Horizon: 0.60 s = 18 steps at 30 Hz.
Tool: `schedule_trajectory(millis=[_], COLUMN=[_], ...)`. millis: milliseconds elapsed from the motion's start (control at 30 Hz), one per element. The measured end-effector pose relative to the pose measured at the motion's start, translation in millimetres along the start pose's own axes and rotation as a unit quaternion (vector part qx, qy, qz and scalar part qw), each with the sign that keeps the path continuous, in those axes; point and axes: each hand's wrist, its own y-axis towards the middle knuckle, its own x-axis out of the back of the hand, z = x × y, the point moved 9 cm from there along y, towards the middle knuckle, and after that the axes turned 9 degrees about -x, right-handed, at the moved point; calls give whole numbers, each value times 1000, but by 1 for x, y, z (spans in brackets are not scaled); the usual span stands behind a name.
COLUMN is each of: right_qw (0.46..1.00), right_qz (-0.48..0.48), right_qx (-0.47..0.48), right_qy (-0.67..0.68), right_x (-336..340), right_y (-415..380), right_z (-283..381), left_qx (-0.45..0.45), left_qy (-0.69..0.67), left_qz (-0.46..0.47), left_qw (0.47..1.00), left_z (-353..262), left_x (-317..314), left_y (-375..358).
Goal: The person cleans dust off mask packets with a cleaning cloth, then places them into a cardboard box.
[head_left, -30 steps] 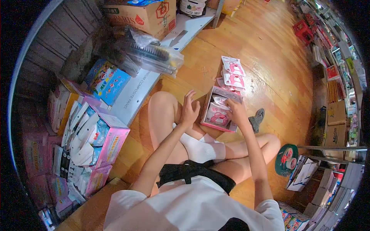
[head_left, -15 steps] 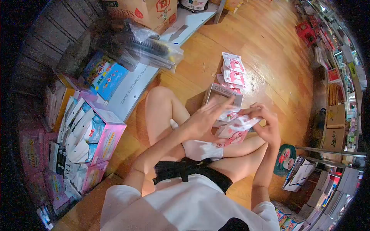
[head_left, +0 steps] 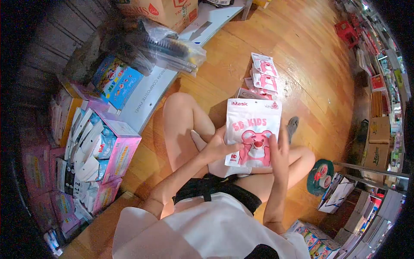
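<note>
I can't see most of the box (head_left: 247,93), because the white packet (head_left: 254,131) hides it. I count one packet held up over the legs (head_left: 183,118), and two bear fronts in the pile (head_left: 265,74) behind; I can't count the rest. The left hand (head_left: 219,149) and right hand (head_left: 280,157) pinch its sides, thumbs in front, other fingers partly hidden.

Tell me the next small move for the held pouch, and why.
Probably lower the held pouch toward the similar pouches on the floor: the left hand and right hand both grip it, and those lie just beyond.
</note>
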Motion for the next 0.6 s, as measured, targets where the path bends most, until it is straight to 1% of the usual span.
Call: schedule_trajectory(millis=[33, 100, 133, 200, 233, 333, 367, 433, 467, 533, 567, 600], right_qw=[995, 953, 947, 935, 934, 928, 928, 915, 907, 886, 874, 869], right_qz=[24, 69, 79, 103, 85, 92, 138, 150, 156, 115, 94, 80], right_qx=[-86, -250, -256, -267, -289, -286, -251, -266, -273, -319, -341, -325], right_qy=[53, 158, 176, 210, 192, 221, 237, 265, 278, 315, 333, 364], right_x=[-1, -7, -11, -21, -20, -20, -23, -27, -29, -22, -19, -17], right_y=[-5, -20, -23, -30, -34, -47, -45, -39, -36, -36, -37, -34], right_z=[-22, -58, -61, -66, -83, -95, -96, -100, -100, -106, -110, -115], left_qx=[-5, -70, -104, -95, -91, -105, -119, -148, -116, -52, -70, -100], left_qy=[12, 20, 24, 75, 101, 89, 120, 182, 155, 100, 169, 163], left_qz=[6, -4, -10, -23, -30, -47, -45, -40, -46, -56, 2, 19], left_qw=[1000, 997, 994, 992, 990, 989, 985, 971, 980, 992, 983, 981], left_z=[-2, -13, -20, -27, -32, -43, -46, -54, -49, -35, -36, -39], left_x=[-3, -10, -15, -28, -33, -38, -39, -39, -35, -25, -24, -28], left_y=[-1, -3, -4, -8, -11, -18, -21, -25, -25, -26, -23, -24])
